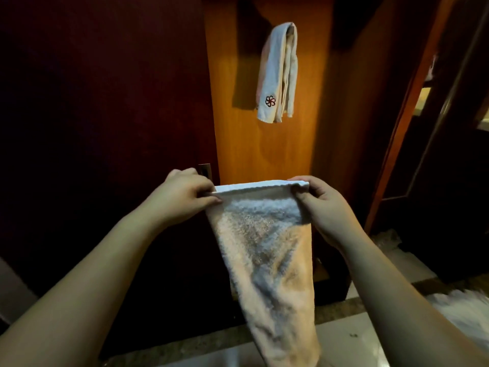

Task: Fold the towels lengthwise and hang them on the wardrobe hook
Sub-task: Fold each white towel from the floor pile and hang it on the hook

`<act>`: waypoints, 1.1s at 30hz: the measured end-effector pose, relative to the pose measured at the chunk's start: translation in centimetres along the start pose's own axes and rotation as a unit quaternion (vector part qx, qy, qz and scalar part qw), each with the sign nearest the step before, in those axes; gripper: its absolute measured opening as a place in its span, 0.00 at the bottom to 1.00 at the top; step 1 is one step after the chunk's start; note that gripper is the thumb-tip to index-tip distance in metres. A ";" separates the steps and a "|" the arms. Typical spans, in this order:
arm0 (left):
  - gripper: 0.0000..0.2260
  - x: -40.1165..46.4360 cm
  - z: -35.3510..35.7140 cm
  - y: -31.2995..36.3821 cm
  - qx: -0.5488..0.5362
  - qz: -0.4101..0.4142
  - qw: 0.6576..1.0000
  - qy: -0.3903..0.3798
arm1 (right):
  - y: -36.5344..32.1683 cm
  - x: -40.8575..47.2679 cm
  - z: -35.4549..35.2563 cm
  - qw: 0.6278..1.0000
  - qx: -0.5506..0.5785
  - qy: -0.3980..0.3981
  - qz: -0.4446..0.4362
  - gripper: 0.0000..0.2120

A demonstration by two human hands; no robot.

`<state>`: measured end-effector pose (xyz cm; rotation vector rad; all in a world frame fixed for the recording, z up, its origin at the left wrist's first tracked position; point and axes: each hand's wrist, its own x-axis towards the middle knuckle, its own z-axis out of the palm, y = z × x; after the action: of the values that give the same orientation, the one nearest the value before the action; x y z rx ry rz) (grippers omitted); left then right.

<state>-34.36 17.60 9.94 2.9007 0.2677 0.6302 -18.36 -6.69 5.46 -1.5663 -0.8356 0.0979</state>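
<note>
While each hand pinches a top corner, the white towel hangs rumpled, tapering downward.

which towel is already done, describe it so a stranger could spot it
Look at the orange wooden wardrobe panel in the middle. High up on it hangs a folded white towel. Unlike the towel pinched between both hands below, it carries a dark red flower emblem near its lower end.

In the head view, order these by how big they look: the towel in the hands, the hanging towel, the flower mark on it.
1. Towel in the hands, largest, though it is nearer the camera.
2. Hanging towel.
3. Flower mark, plainly smallest.
</note>
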 end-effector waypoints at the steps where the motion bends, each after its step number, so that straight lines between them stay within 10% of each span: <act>1: 0.05 0.1 -0.2 0.3 0.004 -0.008 1.000 -0.002 | -0.2 0.1 -0.2 1.000 -0.009 -0.014 0.004 0.08; 10: 0.22 1.0 -1.0 1.2 0.031 -0.039 0.998 0.046 | -0.1 2.0 -1.2 0.991 -0.089 -0.095 -0.003 0.07; 19: 0.01 2.2 -1.0 1.4 0.058 -0.032 0.985 0.160 | -1.9 4.2 -0.5 0.972 -0.200 -0.116 -0.032 0.11; 22: 0.03 2.9 -1.1 0.9 -0.108 -0.121 0.979 0.121 | -1.9 4.9 -0.7 0.982 -0.169 -0.080 -0.030 0.07; 26: 0.06 2.9 -1.0 0.0 -0.442 -0.170 0.878 0.067 | -1.4 5.5 0.1 0.998 -0.048 -0.043 0.001 0.02; 33: 0.04 3.1 0.1 1.7 -0.543 -0.108 0.812 0.187 | -2.0 6.2 1.0 0.996 0.042 0.073 -0.033 0.11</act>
<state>-31.36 16.59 11.40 1.6123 0.1809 0.9096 -15.28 -2.59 9.54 -1.4476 -0.7573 -0.0295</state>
